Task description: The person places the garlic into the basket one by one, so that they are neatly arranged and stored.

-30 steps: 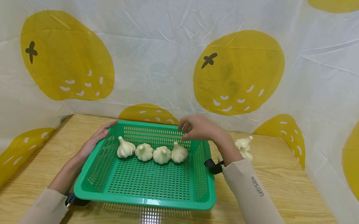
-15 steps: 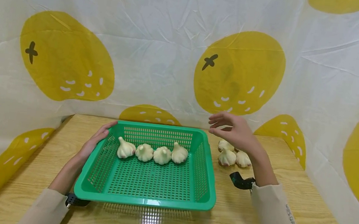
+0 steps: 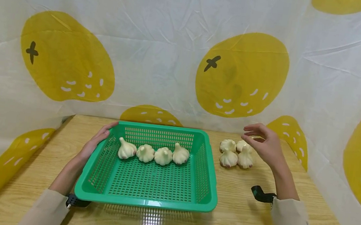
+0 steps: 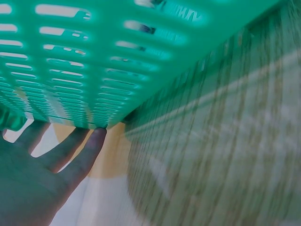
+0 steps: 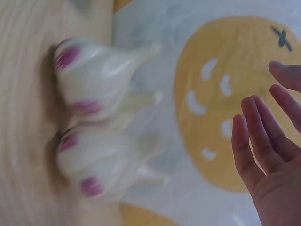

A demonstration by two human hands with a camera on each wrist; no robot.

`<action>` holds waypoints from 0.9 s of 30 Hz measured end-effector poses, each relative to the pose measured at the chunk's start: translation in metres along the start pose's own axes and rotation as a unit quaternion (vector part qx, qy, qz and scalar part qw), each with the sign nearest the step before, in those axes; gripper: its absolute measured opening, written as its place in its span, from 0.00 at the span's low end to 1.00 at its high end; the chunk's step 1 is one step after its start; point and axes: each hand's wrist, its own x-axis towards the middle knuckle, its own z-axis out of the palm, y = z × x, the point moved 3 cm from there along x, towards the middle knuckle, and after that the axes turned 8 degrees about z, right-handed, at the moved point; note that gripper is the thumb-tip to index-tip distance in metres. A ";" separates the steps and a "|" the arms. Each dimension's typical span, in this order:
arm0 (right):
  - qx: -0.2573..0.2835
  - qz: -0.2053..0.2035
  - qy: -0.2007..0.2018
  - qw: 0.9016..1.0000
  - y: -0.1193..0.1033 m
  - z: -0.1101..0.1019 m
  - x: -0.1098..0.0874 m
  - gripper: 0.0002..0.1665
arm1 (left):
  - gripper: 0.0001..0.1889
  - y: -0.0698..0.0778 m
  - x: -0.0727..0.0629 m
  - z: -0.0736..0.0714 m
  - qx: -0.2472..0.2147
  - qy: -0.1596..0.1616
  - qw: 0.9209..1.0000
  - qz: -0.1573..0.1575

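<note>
A green plastic basket (image 3: 145,201) stands on the table with several garlic bulbs (image 3: 163,156) in a row across its floor. My left hand (image 3: 94,141) rests against the basket's left side; the left wrist view shows its straight, spread fingers (image 4: 89,148) touching the slotted outer wall. To the right of the basket, several more garlic bulbs (image 3: 228,158) sit close together on the wood. Over these bulbs hovers my right hand (image 3: 266,146), its fingers loosely bent and holding nothing. Two bulbs with purple marks (image 5: 91,160) appear large and blurred in the right wrist view, apart from the fingers.
The wooden table (image 3: 232,215) ends at a white cloth (image 3: 159,62) printed with yellow fruit, which hangs behind and at the sides. A black wrist camera (image 3: 262,194) juts from the right wrist, low above the table.
My right hand has moved right, from above the basket's far right corner to above the loose bulbs, uncovering several of them. The left hand, basket and bulbs inside stay put.
</note>
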 end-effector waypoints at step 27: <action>-0.039 0.094 -0.018 0.995 0.080 -0.003 -0.016 0.21 | 0.29 -0.002 0.001 0.000 -0.018 -0.001 1.000 0.005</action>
